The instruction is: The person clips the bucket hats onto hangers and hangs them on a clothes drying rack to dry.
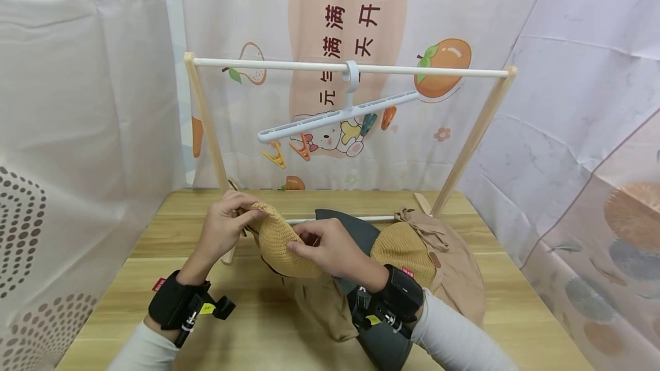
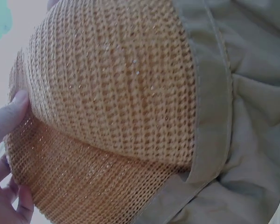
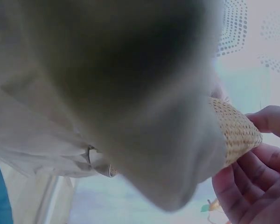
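Note:
Both hands hold up a sun hat with a tan woven straw part (image 1: 286,245) and khaki cloth (image 1: 322,302) hanging below it. My left hand (image 1: 224,225) pinches the woven edge at the left, thumb on one side and fingers on the other. At the other end of that edge, my right hand (image 1: 327,245) grips the weave between thumb and fingers. The left wrist view shows the woven straw (image 2: 116,84) folded over itself beside the stitched cloth band (image 2: 212,93). In the right wrist view, blurred cloth (image 3: 144,116) covers much of the hat.
A second woven hat with khaki cloth (image 1: 459,268) lies at the right on the wooden table (image 1: 515,302), against a dark grey item (image 1: 384,339). Behind stands a wooden rack with a white rod (image 1: 289,66). From it hangs a pale blue hanger (image 1: 309,125) carrying several coloured clips (image 1: 368,123).

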Demonstrator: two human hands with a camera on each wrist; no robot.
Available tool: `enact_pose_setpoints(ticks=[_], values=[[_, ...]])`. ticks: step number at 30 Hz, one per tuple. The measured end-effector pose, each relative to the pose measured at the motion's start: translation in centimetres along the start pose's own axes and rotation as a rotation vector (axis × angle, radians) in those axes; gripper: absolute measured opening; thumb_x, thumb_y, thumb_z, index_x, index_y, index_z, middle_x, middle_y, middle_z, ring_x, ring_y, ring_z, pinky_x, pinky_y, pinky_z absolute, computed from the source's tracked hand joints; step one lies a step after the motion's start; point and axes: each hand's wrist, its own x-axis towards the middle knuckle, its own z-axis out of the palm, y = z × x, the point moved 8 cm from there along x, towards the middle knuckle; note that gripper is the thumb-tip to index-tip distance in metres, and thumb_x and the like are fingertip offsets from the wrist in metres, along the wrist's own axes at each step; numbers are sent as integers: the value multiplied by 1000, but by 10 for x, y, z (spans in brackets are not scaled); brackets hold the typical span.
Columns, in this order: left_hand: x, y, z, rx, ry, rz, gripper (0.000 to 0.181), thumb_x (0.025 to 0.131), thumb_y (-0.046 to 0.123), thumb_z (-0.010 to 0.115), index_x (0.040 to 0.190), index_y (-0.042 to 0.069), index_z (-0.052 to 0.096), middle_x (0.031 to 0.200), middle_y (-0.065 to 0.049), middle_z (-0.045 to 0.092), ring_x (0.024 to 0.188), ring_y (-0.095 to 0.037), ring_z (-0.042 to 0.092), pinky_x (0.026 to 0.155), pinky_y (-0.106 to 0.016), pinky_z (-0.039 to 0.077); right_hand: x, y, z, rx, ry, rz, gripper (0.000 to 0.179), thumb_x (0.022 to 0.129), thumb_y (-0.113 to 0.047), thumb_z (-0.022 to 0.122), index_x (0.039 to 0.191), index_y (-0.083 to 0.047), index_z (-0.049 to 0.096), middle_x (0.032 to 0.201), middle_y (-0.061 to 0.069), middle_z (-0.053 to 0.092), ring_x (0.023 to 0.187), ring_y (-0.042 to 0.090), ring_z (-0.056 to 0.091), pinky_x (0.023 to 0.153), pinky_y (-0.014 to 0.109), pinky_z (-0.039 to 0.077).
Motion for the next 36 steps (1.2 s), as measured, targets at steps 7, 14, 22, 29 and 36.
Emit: enact_pose_setpoints(ticks=[7, 14, 22, 29, 36], values=[[5, 6, -2, 35, 74, -33, 13, 81, 7, 77, 94, 6, 78, 87, -8, 71, 81, -4, 48, 66, -20, 40, 6, 2, -12, -25, 7, 16, 13, 91, -15, 68, 100, -7, 75, 74, 2, 67, 62, -3, 54, 58, 17, 48], [10, 10, 6, 18, 98, -47, 17, 81, 10, 78, 97, 5, 78, 94, -13, 73, 88, -3, 50, 73, -19, 39, 5, 10, -25, -29, 4, 72, 13, 91, -20, 70, 99, -10, 75, 74, 0, 66, 63, 2, 55, 58, 20, 47], [14, 11, 13, 27, 121, -49, 16, 80, 11, 79, 95, 6, 78, 94, -12, 74, 88, -5, 51, 73, -20, 39, 3, 16, -37, -54, -23, 119, 17, 91, -23, 70, 103, -12, 76, 79, -1, 70, 68, 4, 59, 62, 21, 50], [16, 9, 17, 9, 142, -81, 19, 80, 16, 80, 97, 7, 79, 95, -13, 74, 88, -9, 50, 76, -23, 38, 7, 15, -48, -68, -69, 139, 23, 91, -21, 70, 110, -10, 74, 86, 3, 74, 72, 4, 62, 65, 22, 52], [18, 10, 21, -3, 152, -88, 19, 78, 14, 81, 96, 7, 78, 93, -13, 74, 86, -13, 51, 76, -24, 36, 8, 11, -58, -107, -74, 161, 24, 91, -20, 69, 112, -10, 73, 88, 2, 73, 79, 7, 64, 71, 22, 54]])
